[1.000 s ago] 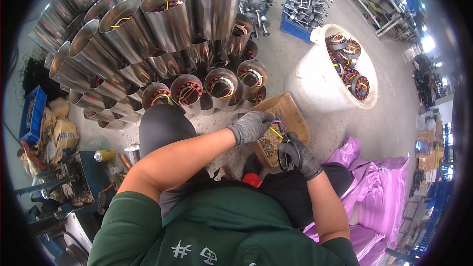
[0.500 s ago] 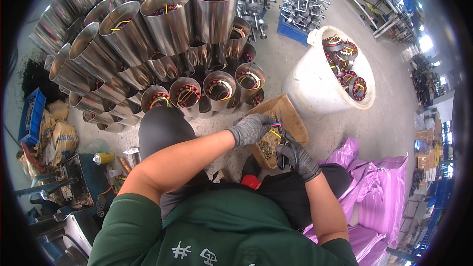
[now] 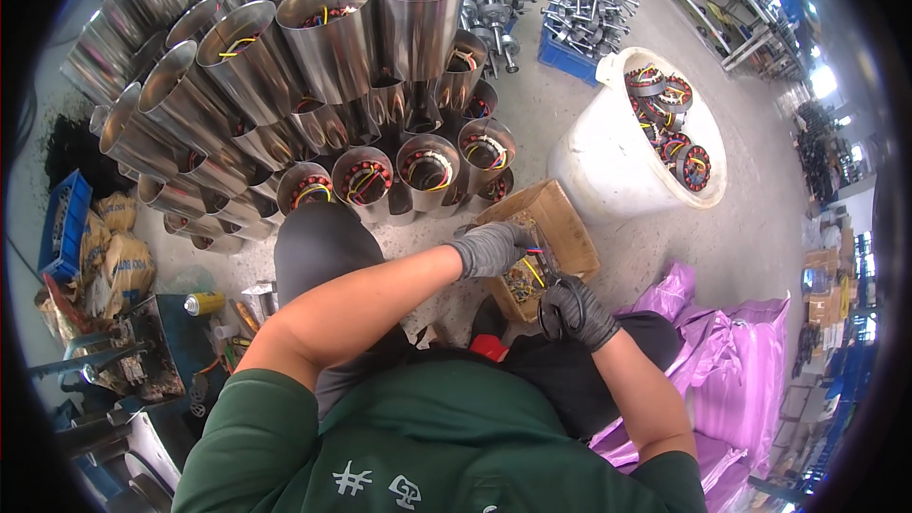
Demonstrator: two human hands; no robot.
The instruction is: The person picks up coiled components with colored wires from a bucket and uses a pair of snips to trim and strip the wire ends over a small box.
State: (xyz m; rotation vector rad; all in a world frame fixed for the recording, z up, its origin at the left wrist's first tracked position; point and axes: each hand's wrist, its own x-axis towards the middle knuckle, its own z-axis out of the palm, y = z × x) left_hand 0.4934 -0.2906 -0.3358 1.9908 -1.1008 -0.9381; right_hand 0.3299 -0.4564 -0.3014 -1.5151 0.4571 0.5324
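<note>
In my left hand (image 3: 490, 249), gloved in grey, are short coloured wires (image 3: 534, 251), red and blue at their ends; the fingers are closed around them. My right hand (image 3: 579, 312), also gloved, grips a pair of black-handled scissors (image 3: 548, 321), whose blades point away from me toward the wires. Both hands are over a cardboard box (image 3: 567, 228) with many small scraps in its bottom. A yellow wire (image 3: 534, 272) shows between the hands, above or on the scraps; I cannot tell which. The scissor blades are partly blurred against the box.
Stacked steel cylinders (image 3: 328, 47) holding red-and-black wound stators stand ahead and left. A white tub (image 3: 598, 152) with more stators is beyond the box. Shafts fill a blue crate (image 3: 567, 59). Purple sacks (image 3: 736, 380) lie at my right; a yellow spray can (image 3: 204, 304) at left.
My right hand has drawn slightly back toward me with the scissors. The yellow wire is lower, apart from the red and blue ends. My left hand has shifted slightly right.
</note>
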